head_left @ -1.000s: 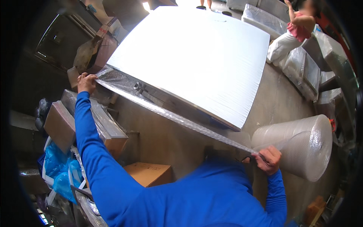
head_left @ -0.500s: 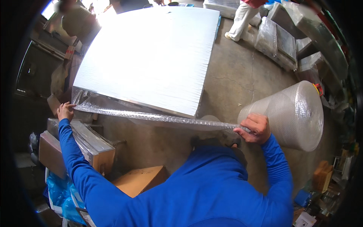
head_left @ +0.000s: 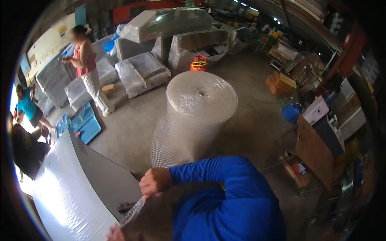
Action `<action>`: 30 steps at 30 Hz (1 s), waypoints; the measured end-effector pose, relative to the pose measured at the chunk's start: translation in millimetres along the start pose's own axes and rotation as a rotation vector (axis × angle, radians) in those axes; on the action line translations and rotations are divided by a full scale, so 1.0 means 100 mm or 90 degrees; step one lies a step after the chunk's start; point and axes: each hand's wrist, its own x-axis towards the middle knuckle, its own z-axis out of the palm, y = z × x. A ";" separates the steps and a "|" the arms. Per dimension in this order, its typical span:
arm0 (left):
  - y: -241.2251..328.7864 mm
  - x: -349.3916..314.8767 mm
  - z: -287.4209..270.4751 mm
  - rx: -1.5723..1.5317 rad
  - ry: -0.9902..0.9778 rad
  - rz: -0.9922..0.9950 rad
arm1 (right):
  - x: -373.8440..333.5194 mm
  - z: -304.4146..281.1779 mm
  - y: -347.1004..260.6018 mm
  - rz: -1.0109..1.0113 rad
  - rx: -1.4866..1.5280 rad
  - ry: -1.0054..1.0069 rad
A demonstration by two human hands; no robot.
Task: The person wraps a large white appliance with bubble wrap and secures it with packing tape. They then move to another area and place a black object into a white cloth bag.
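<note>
My right hand (head_left: 155,182) is closed on a bunched edge of bubble wrap (head_left: 134,211), at the corner of a large white wrapped piece (head_left: 76,188). Its grey side panel (head_left: 106,166) faces me. Lower down, at the picture's bottom edge, my left hand (head_left: 116,233) is near the other end of the bunched strip; motion blurs its fingers, so their grip is unclear. A big bubble wrap roll (head_left: 201,102) stands upright on the floor beyond my right arm, a loose sheet (head_left: 163,146) hanging from its left side.
Plastic-wrapped furniture (head_left: 142,74) is stacked at the back. A person in a pink top (head_left: 86,60) stands at the left back, near blue trays (head_left: 84,122); others are at the far left. On the right are a brown board (head_left: 309,152), yellow crates (head_left: 280,83) and a blue container (head_left: 291,111).
My view has swung to the right, so the white piece now lies at lower left and the roll near the middle. My hands appear closer together, and the bubble wrap strip between them looks shorter.
</note>
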 end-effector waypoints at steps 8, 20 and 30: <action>0.63 0.63 0.78 0.021 -0.204 -0.085 | 0.03 0.17 0.05 -0.073 0.098 0.027; 0.72 0.98 1.08 0.341 -0.378 -0.343 | -2.46 -2.35 1.85 0.421 -0.162 0.279; 0.20 1.54 1.34 0.508 -0.713 -0.237 | -3.78 -2.59 2.10 0.679 -0.306 0.102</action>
